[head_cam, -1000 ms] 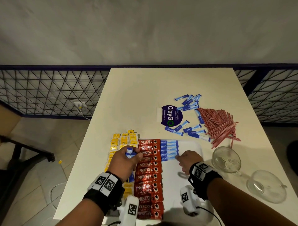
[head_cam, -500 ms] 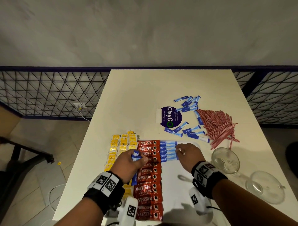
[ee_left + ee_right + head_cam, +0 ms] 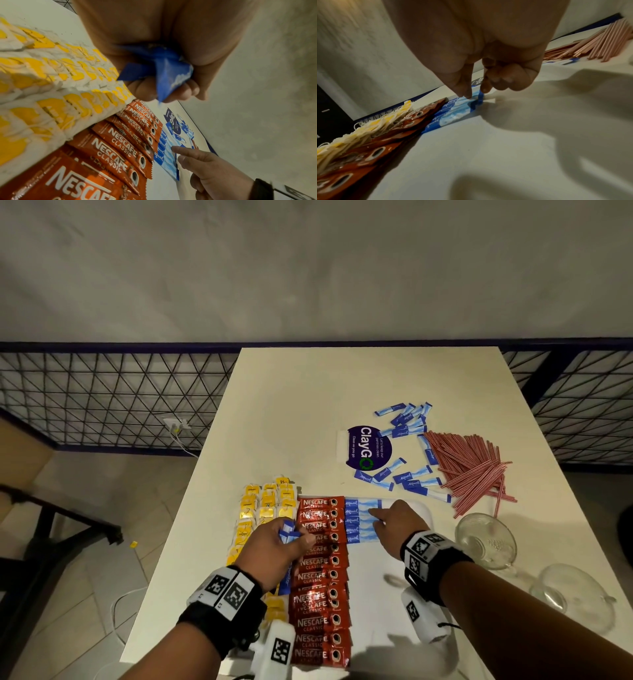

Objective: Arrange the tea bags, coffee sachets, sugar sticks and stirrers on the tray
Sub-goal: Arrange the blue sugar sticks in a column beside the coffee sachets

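1. Your left hand [image 3: 274, 546] pinches a small bunch of blue Equal sugar sticks [image 3: 169, 73] above the tray [image 3: 423, 510], over the seam between tea bags and coffee.
2. Your right hand [image 3: 394, 520] has thumb and forefinger extended and pressing the row of sugar sticks [image 3: 359, 520] on the tray, its other fingers curled.
3. Nescafe Classic sachets [image 3: 320, 573] fill the tray's middle column; yellow tea bags [image 3: 265, 508] line its left side.
4. Beyond the tray's far right corner lie red-striped stirrers [image 3: 469, 470] and loose sugar sticks [image 3: 406, 419].
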A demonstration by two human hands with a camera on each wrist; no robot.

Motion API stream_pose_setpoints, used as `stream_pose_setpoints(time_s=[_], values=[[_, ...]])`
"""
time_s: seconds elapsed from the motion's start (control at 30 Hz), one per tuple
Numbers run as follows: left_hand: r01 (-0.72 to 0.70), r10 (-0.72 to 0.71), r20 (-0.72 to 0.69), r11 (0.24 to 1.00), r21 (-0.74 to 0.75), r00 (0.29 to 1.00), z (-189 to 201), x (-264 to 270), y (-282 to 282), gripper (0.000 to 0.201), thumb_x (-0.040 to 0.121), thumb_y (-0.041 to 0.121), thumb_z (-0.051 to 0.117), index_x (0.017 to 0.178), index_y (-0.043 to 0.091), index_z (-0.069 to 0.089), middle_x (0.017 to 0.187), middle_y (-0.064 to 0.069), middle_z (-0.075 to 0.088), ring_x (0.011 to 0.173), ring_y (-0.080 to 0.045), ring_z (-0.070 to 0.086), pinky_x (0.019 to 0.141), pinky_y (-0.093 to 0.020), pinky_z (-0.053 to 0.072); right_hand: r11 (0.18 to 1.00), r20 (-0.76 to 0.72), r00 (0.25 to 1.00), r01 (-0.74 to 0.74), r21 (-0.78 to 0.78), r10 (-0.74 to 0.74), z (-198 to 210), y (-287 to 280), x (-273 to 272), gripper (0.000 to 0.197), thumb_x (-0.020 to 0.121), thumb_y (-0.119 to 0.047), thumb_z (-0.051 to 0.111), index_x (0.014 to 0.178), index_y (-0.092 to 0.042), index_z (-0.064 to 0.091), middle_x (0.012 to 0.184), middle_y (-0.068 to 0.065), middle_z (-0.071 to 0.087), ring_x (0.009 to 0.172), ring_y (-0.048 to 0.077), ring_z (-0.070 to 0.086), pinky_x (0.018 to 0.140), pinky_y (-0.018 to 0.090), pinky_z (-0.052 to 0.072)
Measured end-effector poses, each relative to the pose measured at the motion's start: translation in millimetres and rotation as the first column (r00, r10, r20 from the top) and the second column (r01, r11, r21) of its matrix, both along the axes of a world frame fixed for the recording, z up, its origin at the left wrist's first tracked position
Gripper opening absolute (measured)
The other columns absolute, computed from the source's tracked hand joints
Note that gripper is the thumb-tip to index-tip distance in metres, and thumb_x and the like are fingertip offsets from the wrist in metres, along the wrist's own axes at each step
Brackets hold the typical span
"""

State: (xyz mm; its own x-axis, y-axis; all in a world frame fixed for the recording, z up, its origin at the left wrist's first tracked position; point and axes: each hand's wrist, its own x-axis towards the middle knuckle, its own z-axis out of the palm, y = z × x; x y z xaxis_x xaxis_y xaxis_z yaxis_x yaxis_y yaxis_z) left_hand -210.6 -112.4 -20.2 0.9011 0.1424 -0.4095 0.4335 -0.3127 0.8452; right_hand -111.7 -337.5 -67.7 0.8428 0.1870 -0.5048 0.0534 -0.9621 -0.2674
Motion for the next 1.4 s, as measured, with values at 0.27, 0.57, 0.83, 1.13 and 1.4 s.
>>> stream_pose_setpoints(time_s=[0.27,0.57,0.83,1.13,1.4], values=[[-0.002,0.002,0.007,1.000,-0.003,1.000,-1,2,-2,0.016,0.085,0.025,0.072,0.087,0.012,0.063,0.058,0.001,0.063,0.051,-0.016,0.056,0.064,-0.039,0.053,0.991,0.070,0.996,-0.056,0.122,0.048,-2,-3,-7,0.042,0.097,-0.039,0.048,0.138,-0.032,0.047,0.139,0.001,0.040,0.126,0.016,0.045,0.107,0.026,0.032],[-0.007,0.007,0.006,1.000,0.005,1.000,-1,2,-1,0.015,0.084,0.026,0.073,0.087,0.014,0.064,0.059,0.003,0.063,0.052,-0.014,0.057,0.065,-0.039,0.053,0.972,0.089,0.978,-0.201,0.118,0.191,1,7,-8,0.038,0.092,-0.038,0.058,0.128,-0.026,0.058,0.131,-0.002,0.051,0.121,0.015,0.047,0.106,0.028,0.035],[-0.014,0.014,0.015,1.000,0.017,1.000,-2,0,3,0.015,0.084,0.026,0.073,0.087,0.014,0.064,0.058,0.001,0.063,0.050,-0.015,0.058,0.063,-0.040,0.053,0.977,0.082,0.981,-0.184,0.109,0.176,1,10,-11,0.029,0.091,-0.035,0.059,0.119,-0.027,0.065,0.124,-0.003,0.058,0.112,0.015,0.056,0.098,0.030,0.044],[-0.007,0.007,0.013,1.000,0.020,1.000,0,-3,1,0.015,0.086,0.024,0.071,0.088,0.012,0.063,0.055,0.000,0.063,0.047,-0.013,0.057,0.058,-0.033,0.052,0.978,0.103,0.981,-0.178,0.108,0.167,1,11,-14,0.026,0.091,-0.034,0.059,0.115,-0.027,0.067,0.120,-0.003,0.060,0.108,0.015,0.058,0.096,0.029,0.046],[-0.009,0.009,0.011,1.000,0.019,1.000,2,-3,0,0.017,0.084,0.026,0.073,0.088,0.012,0.064,0.057,0.002,0.064,0.049,-0.012,0.057,0.060,-0.036,0.052,0.979,0.111,0.980,-0.178,0.099,0.166,3,10,-13,0.025,0.092,-0.033,0.058,0.115,-0.026,0.066,0.120,-0.002,0.059,0.109,0.016,0.058,0.095,0.030,0.046]])
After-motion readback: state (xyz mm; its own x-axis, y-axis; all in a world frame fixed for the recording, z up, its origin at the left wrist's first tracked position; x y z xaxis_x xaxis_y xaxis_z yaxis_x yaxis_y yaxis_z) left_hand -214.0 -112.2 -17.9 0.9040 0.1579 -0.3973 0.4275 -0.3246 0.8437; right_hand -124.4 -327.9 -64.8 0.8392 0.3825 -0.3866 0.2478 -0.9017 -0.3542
